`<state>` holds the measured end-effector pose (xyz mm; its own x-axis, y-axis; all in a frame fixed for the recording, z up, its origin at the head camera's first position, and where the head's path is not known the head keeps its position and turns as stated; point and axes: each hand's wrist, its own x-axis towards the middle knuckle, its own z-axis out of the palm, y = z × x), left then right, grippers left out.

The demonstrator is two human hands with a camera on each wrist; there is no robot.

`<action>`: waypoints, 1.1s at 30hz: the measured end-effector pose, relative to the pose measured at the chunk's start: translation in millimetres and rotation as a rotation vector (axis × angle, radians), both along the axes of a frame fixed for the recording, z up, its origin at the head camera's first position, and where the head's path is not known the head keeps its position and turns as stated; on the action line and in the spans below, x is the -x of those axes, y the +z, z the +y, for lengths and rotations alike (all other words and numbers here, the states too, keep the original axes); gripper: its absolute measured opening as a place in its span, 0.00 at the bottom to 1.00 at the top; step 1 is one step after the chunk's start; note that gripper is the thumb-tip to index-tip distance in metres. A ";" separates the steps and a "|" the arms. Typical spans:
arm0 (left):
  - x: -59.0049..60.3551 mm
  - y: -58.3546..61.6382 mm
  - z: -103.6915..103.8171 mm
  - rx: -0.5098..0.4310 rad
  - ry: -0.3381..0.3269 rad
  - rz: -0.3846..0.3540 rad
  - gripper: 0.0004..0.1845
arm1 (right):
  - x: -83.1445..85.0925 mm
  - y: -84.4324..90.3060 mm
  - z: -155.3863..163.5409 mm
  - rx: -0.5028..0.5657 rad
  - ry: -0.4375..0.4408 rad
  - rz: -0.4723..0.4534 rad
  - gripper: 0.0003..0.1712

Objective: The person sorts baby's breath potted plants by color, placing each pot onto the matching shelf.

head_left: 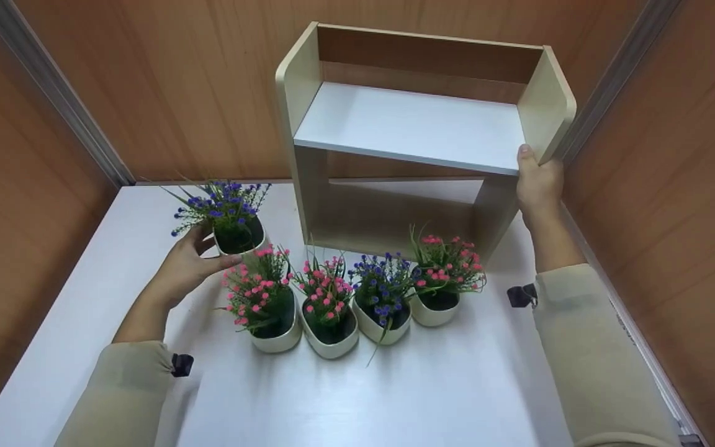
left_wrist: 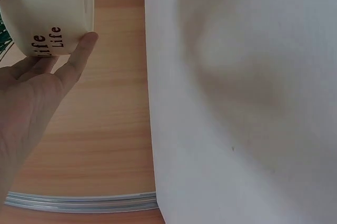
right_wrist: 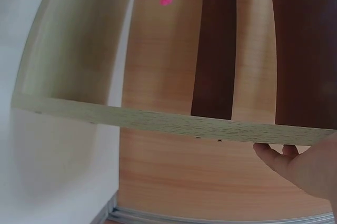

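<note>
In the head view, my left hand point(head_left: 180, 267) grips a potted plant with blue-purple flowers point(head_left: 224, 202). The left wrist view shows its white pot point(left_wrist: 50, 8), lettered "Life", held above the white tabletop with fingers point(left_wrist: 79, 58) along its side. My right hand point(head_left: 540, 183) grips the right side panel of a small two-tier shelf point(head_left: 407, 124), thumb near the white middle board's corner. From the right wrist, fingers point(right_wrist: 274, 155) of that hand point(right_wrist: 316, 168) lie against the panel's outer face point(right_wrist: 174, 121). The shelf stands at the back of the table.
In front of the shelf stand several potted plants in a row: a left pink one point(head_left: 277, 338), another pink one point(head_left: 332, 347), a blue-purple one point(head_left: 385, 335) and a right pink one point(head_left: 435, 316). Wood-grain walls point(head_left: 208, 93) enclose the white table point(head_left: 357, 410).
</note>
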<state>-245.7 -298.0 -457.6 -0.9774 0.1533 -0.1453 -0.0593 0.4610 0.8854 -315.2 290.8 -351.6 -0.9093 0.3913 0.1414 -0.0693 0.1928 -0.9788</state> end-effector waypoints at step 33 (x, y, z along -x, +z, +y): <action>-16.0 112.7 70.3 0.028 -0.166 0.159 0.59 | -4.6 -3.4 1.4 -0.016 -0.017 0.015 0.36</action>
<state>-229.7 -227.7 -345.0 -0.9501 0.3121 0.0020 0.1588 0.4777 0.8640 -310.6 292.2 -355.0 -0.9006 0.4039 0.1609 -0.0801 0.2095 -0.9745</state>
